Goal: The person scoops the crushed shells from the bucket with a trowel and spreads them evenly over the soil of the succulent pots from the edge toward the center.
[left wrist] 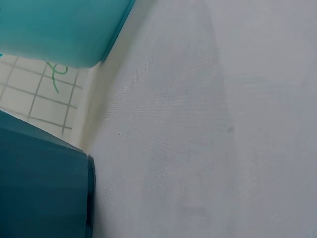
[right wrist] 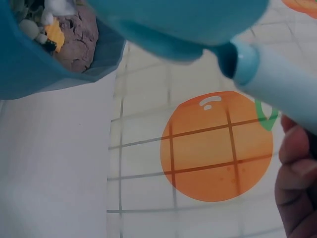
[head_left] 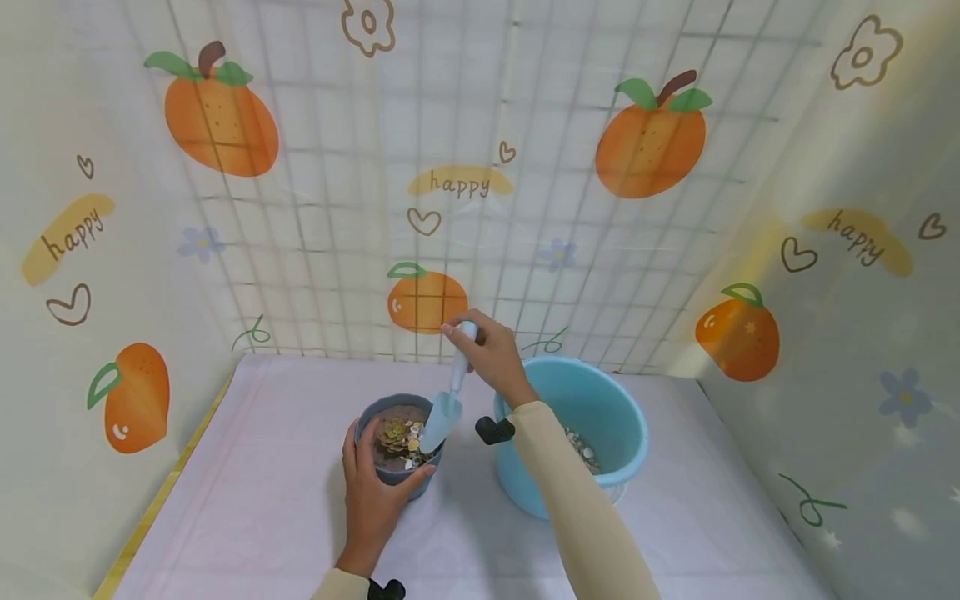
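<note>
My left hand [head_left: 375, 492] holds the near left side of a dark blue-grey flowerpot [head_left: 395, 477], thumb and fingers spread around its wall. Inside the pot a small green succulent [head_left: 393, 435] grows in brownish soil, with pale and yellow pebbles [head_left: 413, 443] at its right side. My right hand [head_left: 491, 354] grips the handle of a light blue hand trowel [head_left: 442, 419], its blade tilted down over the pot's right rim. In the right wrist view, the trowel's handle [right wrist: 282, 79] and the curled fingers [right wrist: 297, 173] show, with the pot [right wrist: 49, 74] at upper left.
Right of the pot stands a light blue bucket [head_left: 633, 433] with grey-white pebbles [head_left: 581, 450] at its bottom; my right forearm passes in front of it. A white cloth [head_left: 262, 467] covers the table. Behind hangs a curtain printed with oranges [head_left: 651, 150] over a wire grid.
</note>
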Tool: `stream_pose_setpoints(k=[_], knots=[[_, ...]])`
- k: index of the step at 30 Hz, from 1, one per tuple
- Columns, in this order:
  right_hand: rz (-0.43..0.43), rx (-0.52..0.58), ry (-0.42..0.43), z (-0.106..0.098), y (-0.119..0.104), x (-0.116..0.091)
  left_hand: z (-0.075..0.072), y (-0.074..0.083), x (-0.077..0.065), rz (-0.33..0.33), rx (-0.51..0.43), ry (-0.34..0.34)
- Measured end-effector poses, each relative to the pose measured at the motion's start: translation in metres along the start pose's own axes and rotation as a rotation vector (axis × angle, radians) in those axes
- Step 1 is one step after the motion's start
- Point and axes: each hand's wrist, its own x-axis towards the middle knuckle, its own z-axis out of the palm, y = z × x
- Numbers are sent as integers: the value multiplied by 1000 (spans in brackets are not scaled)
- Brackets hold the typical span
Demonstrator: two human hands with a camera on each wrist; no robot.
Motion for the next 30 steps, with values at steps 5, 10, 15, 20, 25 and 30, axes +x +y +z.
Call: stream_pose_setpoints(k=[5,10,15,20,25,30], knots=[[5,-4,13,-1,-2,-1,0,1,0,13,15,10],[1,4,30,-1,-3,-1,-1,5,-1,18,28,25],[-7,3,57,-1,-4,-1,-2,9,-3,21,30,37],[-17,20,58,-1,-2,-1,-2,10,-3,4,29,21],[25,37,63,-2,4,-3,-5,12,-3,11,64,-23],[51,34,124,-8,7,-2,-13,26,12,164,98,2]])
